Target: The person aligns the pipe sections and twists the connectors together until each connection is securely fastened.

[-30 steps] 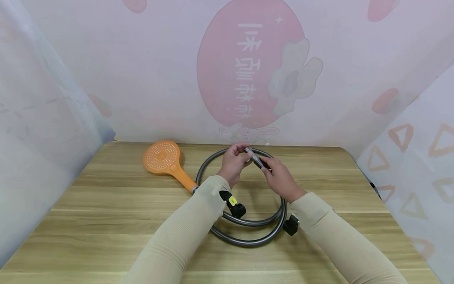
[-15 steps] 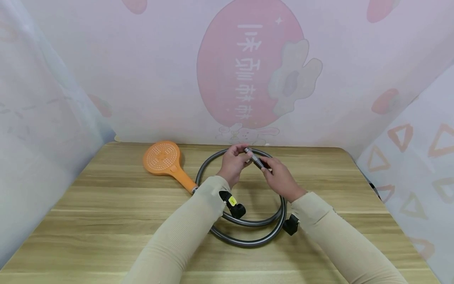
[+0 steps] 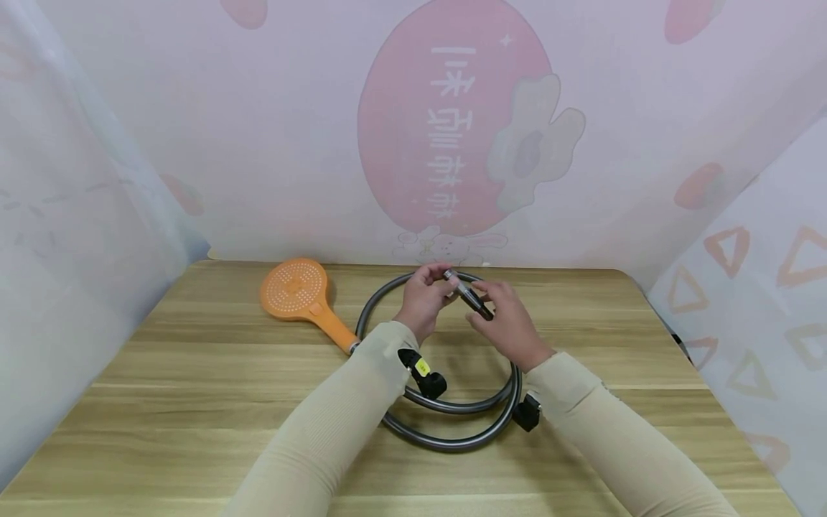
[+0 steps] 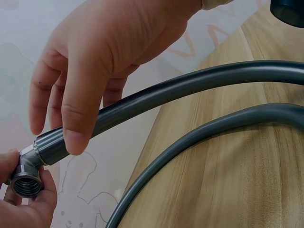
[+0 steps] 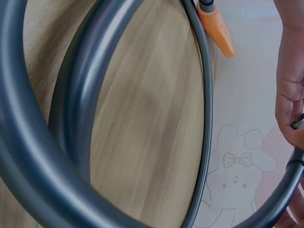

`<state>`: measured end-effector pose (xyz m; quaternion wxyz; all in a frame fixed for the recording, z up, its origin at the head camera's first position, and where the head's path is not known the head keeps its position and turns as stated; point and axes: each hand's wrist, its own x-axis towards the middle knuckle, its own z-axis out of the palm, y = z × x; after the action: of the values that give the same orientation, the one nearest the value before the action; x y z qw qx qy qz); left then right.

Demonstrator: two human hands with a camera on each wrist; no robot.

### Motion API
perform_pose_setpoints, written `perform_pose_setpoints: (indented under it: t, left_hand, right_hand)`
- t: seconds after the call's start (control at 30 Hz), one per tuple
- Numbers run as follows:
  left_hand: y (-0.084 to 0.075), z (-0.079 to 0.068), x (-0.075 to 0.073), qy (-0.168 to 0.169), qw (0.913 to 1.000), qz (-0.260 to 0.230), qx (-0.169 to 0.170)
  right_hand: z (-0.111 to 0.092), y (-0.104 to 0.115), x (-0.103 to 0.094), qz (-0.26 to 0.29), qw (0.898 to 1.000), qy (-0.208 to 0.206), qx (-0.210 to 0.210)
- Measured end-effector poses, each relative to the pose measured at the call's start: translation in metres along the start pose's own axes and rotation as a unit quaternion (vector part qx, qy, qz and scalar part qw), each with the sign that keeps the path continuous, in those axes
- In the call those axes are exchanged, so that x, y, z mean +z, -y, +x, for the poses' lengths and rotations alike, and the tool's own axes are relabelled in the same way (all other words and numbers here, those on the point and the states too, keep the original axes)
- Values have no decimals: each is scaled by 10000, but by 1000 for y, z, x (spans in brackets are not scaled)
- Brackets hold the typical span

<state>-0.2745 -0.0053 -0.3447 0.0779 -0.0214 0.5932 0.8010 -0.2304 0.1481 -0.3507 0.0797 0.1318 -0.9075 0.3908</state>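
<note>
A dark grey shower hose point(image 3: 454, 444) lies in loops on the table, its raised end between my hands. My left hand point(image 3: 421, 303) pinches the shiny metal hose connector point(image 4: 27, 184), whose threaded mouth shows in the left wrist view. My right hand point(image 3: 510, 324) is around the hose's dark end sleeve point(image 4: 53, 146) with fingers spread loosely, thumb and fingers on either side of it. In the right wrist view the hose loops fill the foreground, and only part of each hand shows at the right edge. An orange shower head point(image 3: 293, 289) lies left of the loops.
The wood-grain table point(image 3: 194, 402) ends at a printed backdrop point(image 3: 291, 143) behind the hose. The shower head's handle point(image 3: 336, 327) meets the hose at a small metal joint. Black cameras point(image 3: 431, 385) are strapped to both wrists and hang close over the loops.
My right thumb and fingers have loosened and spread apart at the hose end, so more of the dark sleeve shows. The left hand keeps its hold; the shower head lies still.
</note>
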Motion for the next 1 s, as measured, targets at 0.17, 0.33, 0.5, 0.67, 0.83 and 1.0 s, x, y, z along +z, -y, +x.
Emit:
perform_pose_setpoints:
  t: [0.17, 0.33, 0.5, 0.67, 0.83, 1.0]
  left_hand:
    - [1, 1, 0, -24, 10000, -16, 10]
    - [2, 1, 0, -15, 10000, -27, 16]
    - [2, 1, 0, -40, 10000, -35, 16]
    - [3, 1, 0, -55, 10000, -37, 18]
    - [2, 1, 1, -52, 10000, -39, -19]
    - [1, 1, 1, -44, 10000, -39, -37]
  right_hand:
    - [0, 2, 3, -129, 9999, -103, -37]
    - [0, 2, 7, -336, 9992, -222, -41]
    - [1, 2, 9, -388, 9988, -307, -50]
    - [1, 3, 9, -356, 9987, -369, -47]
    - [0, 5, 8, -312, 9986, -427, -97]
    - [-1, 7, 6, -243, 9987, -434, -78]
